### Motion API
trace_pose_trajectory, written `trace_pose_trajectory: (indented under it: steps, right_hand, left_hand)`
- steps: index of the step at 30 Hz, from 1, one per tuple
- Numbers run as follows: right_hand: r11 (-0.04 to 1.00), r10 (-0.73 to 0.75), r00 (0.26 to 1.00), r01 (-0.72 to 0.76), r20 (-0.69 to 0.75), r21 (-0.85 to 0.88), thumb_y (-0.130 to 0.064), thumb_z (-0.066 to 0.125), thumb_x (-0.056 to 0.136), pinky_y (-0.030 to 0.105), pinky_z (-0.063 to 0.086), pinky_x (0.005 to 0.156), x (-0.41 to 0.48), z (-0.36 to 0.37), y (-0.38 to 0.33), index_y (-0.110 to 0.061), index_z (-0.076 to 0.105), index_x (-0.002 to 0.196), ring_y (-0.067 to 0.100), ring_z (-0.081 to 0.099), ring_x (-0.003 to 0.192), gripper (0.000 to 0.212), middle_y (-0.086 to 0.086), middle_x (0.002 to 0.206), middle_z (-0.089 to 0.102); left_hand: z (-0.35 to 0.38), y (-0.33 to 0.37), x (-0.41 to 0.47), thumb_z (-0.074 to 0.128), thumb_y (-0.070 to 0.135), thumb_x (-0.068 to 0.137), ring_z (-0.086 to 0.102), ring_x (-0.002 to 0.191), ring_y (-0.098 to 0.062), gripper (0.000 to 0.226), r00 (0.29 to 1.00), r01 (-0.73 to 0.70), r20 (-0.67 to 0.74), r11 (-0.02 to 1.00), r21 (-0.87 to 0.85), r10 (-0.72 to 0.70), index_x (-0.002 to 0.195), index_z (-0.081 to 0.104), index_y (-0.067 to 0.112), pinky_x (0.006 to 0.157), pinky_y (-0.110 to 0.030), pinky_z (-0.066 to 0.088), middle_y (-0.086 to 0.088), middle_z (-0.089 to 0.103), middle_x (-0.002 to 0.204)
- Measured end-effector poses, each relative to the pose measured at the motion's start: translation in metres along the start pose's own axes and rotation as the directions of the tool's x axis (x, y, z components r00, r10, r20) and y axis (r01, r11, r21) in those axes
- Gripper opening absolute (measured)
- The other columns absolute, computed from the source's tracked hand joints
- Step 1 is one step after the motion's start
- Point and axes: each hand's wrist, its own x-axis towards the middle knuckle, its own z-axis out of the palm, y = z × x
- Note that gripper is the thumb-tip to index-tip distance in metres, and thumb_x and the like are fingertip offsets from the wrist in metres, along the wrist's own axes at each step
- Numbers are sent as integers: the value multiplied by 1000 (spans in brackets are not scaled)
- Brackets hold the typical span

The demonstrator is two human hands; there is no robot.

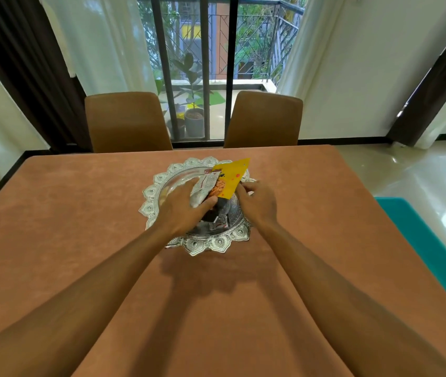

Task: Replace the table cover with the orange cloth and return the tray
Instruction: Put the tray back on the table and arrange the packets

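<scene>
The orange cloth (80, 227) covers the whole table, lying flat. A round silver tray (159, 180) with a scalloped, embossed rim stands in the middle of it. Over the tray my left hand (183, 210) grips a white snack packet (202, 187) printed with almonds. My right hand (257, 202) holds the lower edge of a yellow packet (232, 175), which leans against the white one. A dark packet (216, 217) lies in the tray under both hands, partly hidden.
Two brown chairs (128, 121) (264, 119) stand at the far side of the table, in front of a barred balcony door with potted plants. A teal mat (431, 246) lies on the glossy floor to the right.
</scene>
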Motion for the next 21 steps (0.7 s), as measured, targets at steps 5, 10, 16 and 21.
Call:
trace_pose_trajectory:
  steps: [5, 10, 16, 21]
  right_hand:
    - [985, -94, 961, 51, 259, 167, -28, 59, 93, 38, 55, 63, 1, 4, -27, -26, 77, 90, 11, 65, 68, 18, -8, 78, 72]
    - [967, -186, 820, 55, 541, 249, 6, 57, 83, 41, 61, 85, 12, 10, -39, -25, 58, 142, 12, 66, 116, 67, -8, 131, 68]
    - [982, -143, 814, 44, 563, 185, 16, 58, 86, 30, 60, 83, 11, 7, -39, -9, 65, 132, 13, 67, 110, 53, 7, 118, 73]
    - [949, -121, 816, 263, 566, -176, -16, 75, 84, 35, 58, 81, 6, 1, -24, -25, 73, 118, 13, 68, 86, 35, -9, 93, 68]
  left_hand:
    - [-7, 24, 7, 46, 93, 59, 55, 126, -29, 110, 968, 210, 183, 953, -217, -172, 149, 36, 31, 103, -48, 45, -6, 54, 143]
    - [-40, 29, 27, 75, 31, 70, 69, 87, -21, 43, 923, 314, 312, 908, -279, -223, 110, 63, 21, 78, -34, 59, -7, 72, 105]
    - [-57, 35, 25, 50, -3, 89, 55, 59, -22, 17, 894, 396, 313, 893, -213, -322, 94, 56, 11, 46, -24, 42, -11, 58, 75]
    - [-64, 11, 17, 45, -7, 85, 60, 72, -28, 24, 934, 346, 206, 884, -314, -292, 98, 63, 3, 62, -34, 47, -18, 63, 83]
